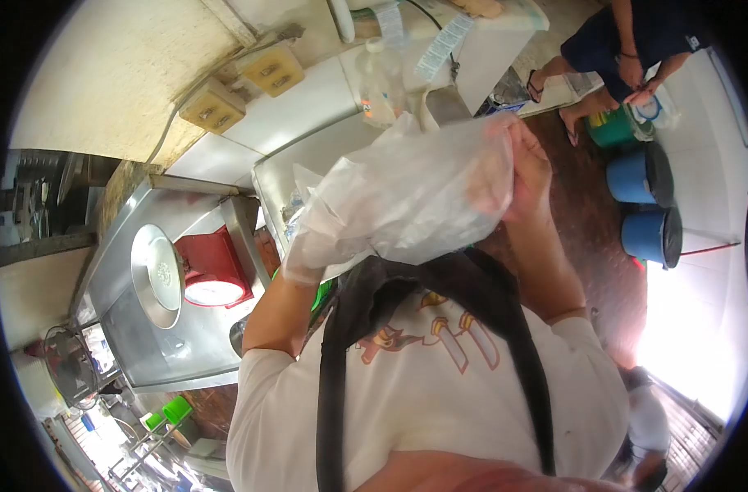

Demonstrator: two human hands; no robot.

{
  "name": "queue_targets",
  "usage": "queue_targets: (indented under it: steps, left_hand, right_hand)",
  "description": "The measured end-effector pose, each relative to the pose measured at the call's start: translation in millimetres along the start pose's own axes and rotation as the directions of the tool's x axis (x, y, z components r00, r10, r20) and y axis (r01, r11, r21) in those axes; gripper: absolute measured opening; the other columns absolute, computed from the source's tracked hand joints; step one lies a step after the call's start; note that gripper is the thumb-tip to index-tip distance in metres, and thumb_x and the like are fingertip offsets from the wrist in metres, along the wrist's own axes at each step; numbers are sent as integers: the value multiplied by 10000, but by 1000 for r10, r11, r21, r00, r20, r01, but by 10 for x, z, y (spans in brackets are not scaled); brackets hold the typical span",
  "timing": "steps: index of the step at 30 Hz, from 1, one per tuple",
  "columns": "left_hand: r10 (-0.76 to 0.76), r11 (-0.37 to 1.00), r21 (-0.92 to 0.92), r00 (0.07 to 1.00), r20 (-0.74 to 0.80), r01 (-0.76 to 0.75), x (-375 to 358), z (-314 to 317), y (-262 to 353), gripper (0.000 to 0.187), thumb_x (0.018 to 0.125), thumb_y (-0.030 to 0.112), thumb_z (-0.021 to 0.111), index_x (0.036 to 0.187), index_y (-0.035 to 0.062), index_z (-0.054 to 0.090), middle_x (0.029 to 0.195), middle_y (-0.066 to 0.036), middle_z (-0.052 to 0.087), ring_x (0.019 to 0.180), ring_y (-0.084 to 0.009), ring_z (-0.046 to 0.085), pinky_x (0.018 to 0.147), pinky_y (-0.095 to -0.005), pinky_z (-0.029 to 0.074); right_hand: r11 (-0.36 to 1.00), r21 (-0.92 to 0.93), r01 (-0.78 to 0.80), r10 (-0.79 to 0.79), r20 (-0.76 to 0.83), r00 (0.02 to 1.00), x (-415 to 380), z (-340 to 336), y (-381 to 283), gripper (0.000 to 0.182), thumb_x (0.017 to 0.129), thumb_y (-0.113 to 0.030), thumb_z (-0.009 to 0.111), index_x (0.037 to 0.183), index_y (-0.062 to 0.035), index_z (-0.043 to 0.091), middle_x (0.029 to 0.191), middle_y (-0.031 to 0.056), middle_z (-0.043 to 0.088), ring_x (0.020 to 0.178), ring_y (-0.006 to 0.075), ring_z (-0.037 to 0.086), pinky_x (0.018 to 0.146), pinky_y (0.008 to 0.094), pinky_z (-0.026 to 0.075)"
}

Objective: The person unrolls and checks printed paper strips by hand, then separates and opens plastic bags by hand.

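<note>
A translucent white plastic bag (407,193) is stretched across in front of my chest, crumpled and partly spread. My right hand (528,168) is closed on its right end, with some fingers showing faintly through the film. My left hand is covered by the bag's left end, and only the wrist and forearm come out below it. The left fingers cannot be made out. Behind the bag, a clear plastic bottle (380,82) stands on the white counter (316,148).
To the left, a red weighing scale (218,262) with a round metal pan (157,275) sits on a steel table (128,332). Two blue buckets (636,179) with dark lids and a green bucket (610,129) line the right wall. Another person (636,57) stands at the upper right.
</note>
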State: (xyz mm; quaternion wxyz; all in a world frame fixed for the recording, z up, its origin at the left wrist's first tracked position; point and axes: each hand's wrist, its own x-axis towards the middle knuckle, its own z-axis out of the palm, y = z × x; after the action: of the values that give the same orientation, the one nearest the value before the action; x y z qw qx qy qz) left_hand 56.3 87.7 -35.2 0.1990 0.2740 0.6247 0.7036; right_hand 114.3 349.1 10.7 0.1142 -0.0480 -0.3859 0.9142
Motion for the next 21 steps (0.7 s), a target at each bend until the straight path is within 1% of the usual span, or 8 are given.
queue_targets:
  steps: [5,11,12,14,16,18,20,21]
  left_hand:
    - [-258,747,-639,966,-25,182,102,-317,-398,471,973,232,550,1400,52,466,1347,-152,539,1217,-310,558,996,-385,490]
    - [-344,368,-924,938,-33,103,160,-107,-552,502,995,202,530,1456,50,402,1367,-175,523,1214,-327,566,976,-387,519]
    - [-247,514,-858,961,-124,22,102,-232,-1218,494,982,156,555,1442,36,420,1326,-165,556,1218,-287,562,987,-373,508]
    - [-168,902,-424,973,-156,88,134,-80,-1060,479,973,151,574,1418,29,448,1329,-155,556,1219,-259,557,982,-373,508]
    - [-230,895,-418,963,-140,153,117,-17,-1231,480,989,173,558,1432,43,428,1356,-147,535,1241,-246,536,1017,-375,486]
    - [-402,505,-843,915,-38,186,93,-26,-1628,499,1029,223,506,1483,76,361,1407,-140,495,1285,-251,498,1091,-379,442]
    - [-345,855,-442,934,-92,272,70,15,-1641,428,994,176,571,1386,39,467,1322,-126,552,1215,-228,546,1005,-369,487]
    - [-384,862,-398,917,-108,315,101,37,-1678,406,987,168,585,1359,30,496,1298,-122,570,1194,-224,560,986,-367,498]
  right_hand:
    - [984,129,-121,74,320,944,133,-162,159,556,1007,-169,502,1531,-91,334,1125,53,648,928,140,622,788,293,523]
    - [923,-243,-300,282,-107,953,39,-505,878,498,1015,-89,454,1507,-114,383,1158,65,653,944,127,625,804,270,512]
    - [894,-301,-331,299,-150,942,12,-549,918,481,1016,-107,465,1492,-107,399,1150,71,655,943,127,626,802,269,511]
    - [825,-410,-390,318,-233,919,-11,-644,964,450,1017,-144,489,1461,-95,432,1133,84,659,942,126,628,797,266,509]
    - [784,-468,-408,315,-266,911,14,-990,1254,404,1013,-176,511,1402,-73,478,1097,104,665,942,130,635,793,268,508]
    - [711,-567,-415,284,-308,908,101,-1168,1345,367,1009,-204,529,1343,-53,519,1060,123,670,923,143,643,779,280,508]
    - [589,-691,-418,220,-360,906,145,-1270,1351,337,1005,-226,542,1283,-34,556,1021,140,673,886,165,652,755,304,510]
    - [587,-727,-357,148,-337,930,188,-1387,1390,325,1004,-231,542,1256,-28,568,1018,152,673,877,184,653,757,318,511]
